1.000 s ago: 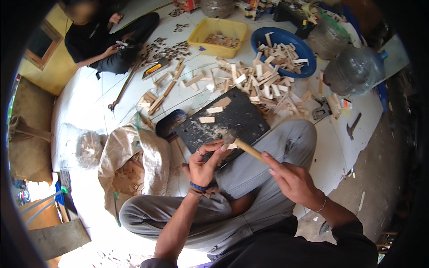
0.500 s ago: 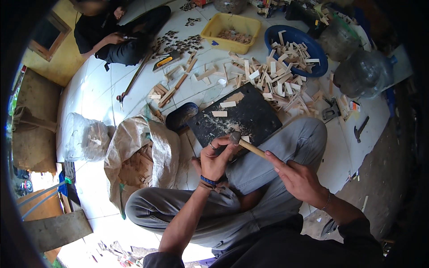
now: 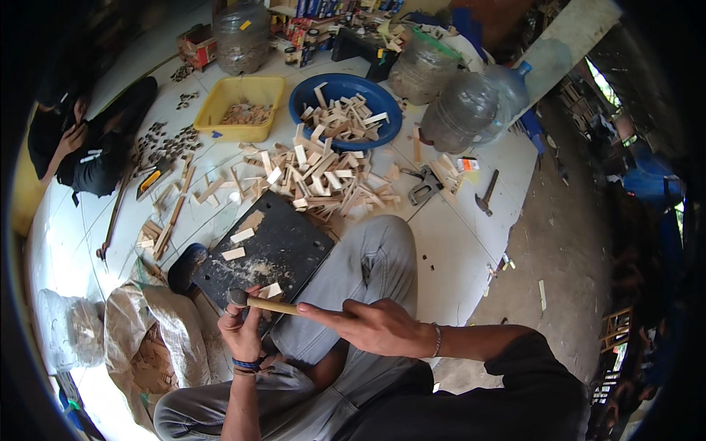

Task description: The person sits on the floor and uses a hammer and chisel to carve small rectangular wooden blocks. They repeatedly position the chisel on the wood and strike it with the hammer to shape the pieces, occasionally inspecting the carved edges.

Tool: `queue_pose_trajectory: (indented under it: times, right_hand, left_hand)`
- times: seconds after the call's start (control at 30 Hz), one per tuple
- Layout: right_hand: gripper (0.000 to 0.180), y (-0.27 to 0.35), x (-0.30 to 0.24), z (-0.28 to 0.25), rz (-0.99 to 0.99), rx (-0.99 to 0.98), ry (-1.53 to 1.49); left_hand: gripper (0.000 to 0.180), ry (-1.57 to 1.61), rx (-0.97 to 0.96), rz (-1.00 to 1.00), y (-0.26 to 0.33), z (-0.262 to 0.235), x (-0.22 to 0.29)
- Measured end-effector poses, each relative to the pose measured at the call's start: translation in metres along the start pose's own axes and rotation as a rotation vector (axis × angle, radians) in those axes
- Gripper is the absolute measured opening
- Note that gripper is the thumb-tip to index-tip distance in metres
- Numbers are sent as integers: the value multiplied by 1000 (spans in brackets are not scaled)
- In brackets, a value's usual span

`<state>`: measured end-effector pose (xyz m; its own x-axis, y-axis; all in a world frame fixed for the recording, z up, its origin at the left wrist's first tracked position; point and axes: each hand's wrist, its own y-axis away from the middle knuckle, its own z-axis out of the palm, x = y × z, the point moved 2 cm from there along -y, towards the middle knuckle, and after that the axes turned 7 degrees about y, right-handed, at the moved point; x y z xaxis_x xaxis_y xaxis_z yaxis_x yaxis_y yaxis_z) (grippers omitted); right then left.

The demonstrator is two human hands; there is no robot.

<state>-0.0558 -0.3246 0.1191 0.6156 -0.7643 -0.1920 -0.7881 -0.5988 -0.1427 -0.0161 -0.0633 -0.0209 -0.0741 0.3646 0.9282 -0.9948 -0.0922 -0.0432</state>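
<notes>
One grey-headed, pale wooden-handled hammer (image 3: 265, 303) in closed grip of right hand (image 3: 379, 328), index finger extended; left hand (image 3: 240, 335) beside hammer head, grip partly hidden, hold uncertain. Small pale rectangular wood block (image 3: 271, 289) beside handle, seen against black rectangular board (image 3: 298, 242). Best control: left fingertips clear of head.

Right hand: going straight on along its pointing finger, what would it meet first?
The right hand points along the wooden handle; straight on, it would probably meet the hammer head first, with the left hand close by. Depth there is unclear.
</notes>
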Motion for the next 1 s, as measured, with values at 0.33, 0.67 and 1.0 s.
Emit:
queue_pose_trajectory:
  times: [0.33,0.67,1.0]
  right_hand:
    - [72,2,4,18,104,5,-231]
    - [61,0,2,13,206,-24,-505]
    - [52,-5,-8,16,232,-90,-356]
  left_hand:
    - [8,-42,40,-14,-6,2,1]
    - [23,-331,57,59,-2,14,19]
    - [32,-345,-75,168,-6,15,38]
